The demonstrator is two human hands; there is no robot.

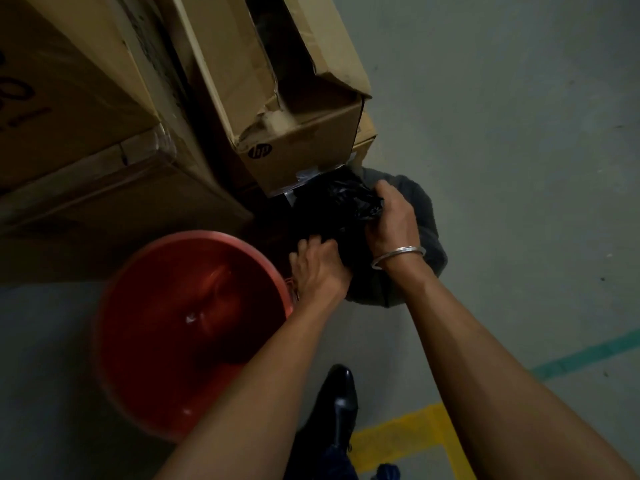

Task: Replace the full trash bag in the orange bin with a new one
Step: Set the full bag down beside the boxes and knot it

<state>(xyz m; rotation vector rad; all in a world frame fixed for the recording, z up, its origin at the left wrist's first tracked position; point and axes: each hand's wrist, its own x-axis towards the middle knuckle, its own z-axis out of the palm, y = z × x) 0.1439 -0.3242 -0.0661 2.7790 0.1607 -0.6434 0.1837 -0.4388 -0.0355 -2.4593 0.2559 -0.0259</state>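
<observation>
The orange bin stands on the floor at lower left, with no bag lining it and a small glint at its bottom. Right of it sits a full dark grey trash bag on the floor. On top of that bag lies crumpled black plastic bag material. My left hand grips the black plastic at its near left side. My right hand, with a metal bangle on the wrist, clutches the black plastic from the right.
Large cardboard boxes are stacked right behind the bin and the bag. My black shoe stands on the grey floor near the bin. A yellow floor line and a green one run at lower right.
</observation>
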